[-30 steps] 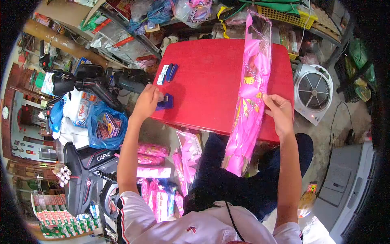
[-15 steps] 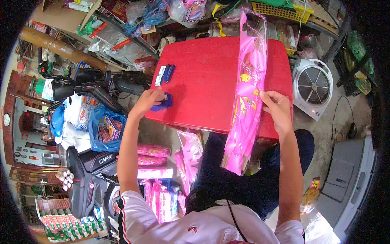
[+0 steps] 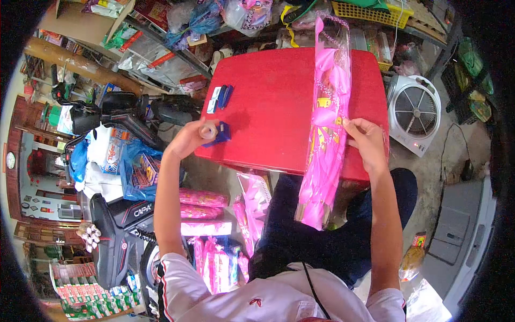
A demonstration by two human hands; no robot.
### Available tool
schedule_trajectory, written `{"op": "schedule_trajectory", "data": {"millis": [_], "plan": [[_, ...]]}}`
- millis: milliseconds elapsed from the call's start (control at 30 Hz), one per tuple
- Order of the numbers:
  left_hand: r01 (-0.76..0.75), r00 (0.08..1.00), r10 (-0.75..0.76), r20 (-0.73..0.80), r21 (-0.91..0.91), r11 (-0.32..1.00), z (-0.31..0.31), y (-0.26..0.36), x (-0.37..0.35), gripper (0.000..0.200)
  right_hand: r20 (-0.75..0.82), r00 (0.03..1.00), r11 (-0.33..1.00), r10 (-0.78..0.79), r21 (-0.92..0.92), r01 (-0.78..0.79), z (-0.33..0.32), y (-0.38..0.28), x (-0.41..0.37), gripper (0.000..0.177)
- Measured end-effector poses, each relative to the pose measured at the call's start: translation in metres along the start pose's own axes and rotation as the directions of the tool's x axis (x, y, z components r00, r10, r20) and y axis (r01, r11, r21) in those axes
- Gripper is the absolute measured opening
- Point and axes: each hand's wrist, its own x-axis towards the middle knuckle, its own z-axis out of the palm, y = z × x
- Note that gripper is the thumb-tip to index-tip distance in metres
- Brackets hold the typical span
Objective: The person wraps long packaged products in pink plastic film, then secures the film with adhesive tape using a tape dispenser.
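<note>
A long package in clear film with pink ribbon (image 3: 328,118) lies along the right part of the red table (image 3: 257,107), its lower end reaching past the near edge over my lap. The thumb and fingers of my right hand (image 3: 367,140) pinch its right edge near the middle. At the table's left edge, my left hand (image 3: 188,139) is closed round a small roll of tape (image 3: 208,130). Just right of the roll sits a blue tape dispenser (image 3: 222,134), partly covered by it. Farther back are small blue and white boxes (image 3: 220,97).
A white box fan (image 3: 414,114) stands on the floor right of the table. Several pink packages (image 3: 201,205) lie below left, beside a black motorbike (image 3: 120,225). Shelves with bagged goods and a yellow basket (image 3: 370,13) line the back.
My left hand has turned and shifted slightly right, so the tape roll's round face now shows. My right hand keeps its pinch on the package, and the view has shifted slightly.
</note>
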Motion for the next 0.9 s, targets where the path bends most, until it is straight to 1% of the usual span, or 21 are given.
{"op": "schedule_trajectory", "data": {"millis": [67, 167, 267, 367, 433, 467, 533, 600, 633, 733, 767, 833, 900], "plan": [[-0.005, 1.0, 0.005, 0.002, 0.029, 1.0, 0.004, 0.0, -0.002, 0.052, -0.001, 1.0, 1.0, 0.005, -0.008, -0.005, 0.0, -0.001, 0.0, 0.027], [-0.117, 0.983, 0.148, -0.112, 0.246, 0.962, 0.011, 0.011, -0.012, 0.048, 0.0, 1.0, 1.0, 0.011, -0.014, -0.011, -0.001, 0.001, 0.001, 0.027], [-0.318, 0.936, 0.352, -0.022, 0.38, 0.869, 0.048, 0.029, -0.027, 0.046, -0.001, 1.0, 1.0, 0.011, -0.017, -0.011, -0.001, -0.001, 0.0, 0.026], [-0.405, 0.896, 0.435, 0.087, 0.56, 0.723, 0.089, 0.036, -0.035, 0.048, 0.012, 1.0, 1.0, 0.006, -0.007, -0.006, -0.001, -0.001, 0.0, 0.025], [-0.435, 0.897, 0.42, 0.139, 0.448, 0.781, 0.121, 0.037, -0.039, 0.048, 0.021, 1.0, 1.0, -0.005, 0.016, 0.005, -0.002, 0.0, 0.0, 0.025], [-0.445, 0.895, 0.413, 0.169, 0.388, 0.807, 0.134, 0.035, -0.039, 0.048, 0.03, 1.0, 1.0, 0.004, -0.004, -0.003, -0.003, 0.0, 0.0, 0.024], [-0.481, 0.876, 0.436, 0.205, 0.319, 0.817, 0.149, 0.023, -0.032, 0.051, 0.042, 0.999, 0.999, 0.022, -0.042, -0.02, -0.006, 0.0, 0.0, 0.023], [-0.485, 0.87, 0.43, 0.242, 0.254, 0.837, 0.163, 0.013, -0.026, 0.052, 0.053, 0.998, 1.0, 0.018, -0.015, -0.017, -0.006, 0.001, 0.001, 0.022], [-0.451, 0.889, 0.402, 0.219, 0.269, 0.851, 0.175, 0.012, -0.026, 0.052, 0.057, 0.998, 1.0, 0.018, -0.013, -0.017, -0.006, 0.001, 0.001, 0.022], [-0.346, 0.907, 0.324, 0.269, 0.037, 0.938, 0.199, 0.003, -0.024, 0.051, 0.072, 0.997, 1.0, 0.014, 0.023, -0.016, -0.005, 0.001, 0.002, 0.022], [-0.341, 0.912, 0.331, 0.241, -0.002, 0.94, 0.204, -0.006, -0.021, 0.05, 0.073, 0.997, 0.999, 0.001, 0.036, -0.004, -0.004, -0.001, 0.0, 0.022], [-0.363, 0.894, 0.372, 0.251, -0.08, 0.928, 0.22, -0.015, -0.015, 0.048, 0.067, 0.998, 0.997, 0.001, 0.083, -0.006, -0.001, -0.007, -0.004, 0.023], [-0.378, 0.883, 0.406, 0.233, -0.158, 0.912, 0.239, -0.024, -0.01, 0.046, 0.076, 0.996, 0.997, -0.045, 0.061, 0.041, -0.004, 0.0, 0.0, 0.023]]}}
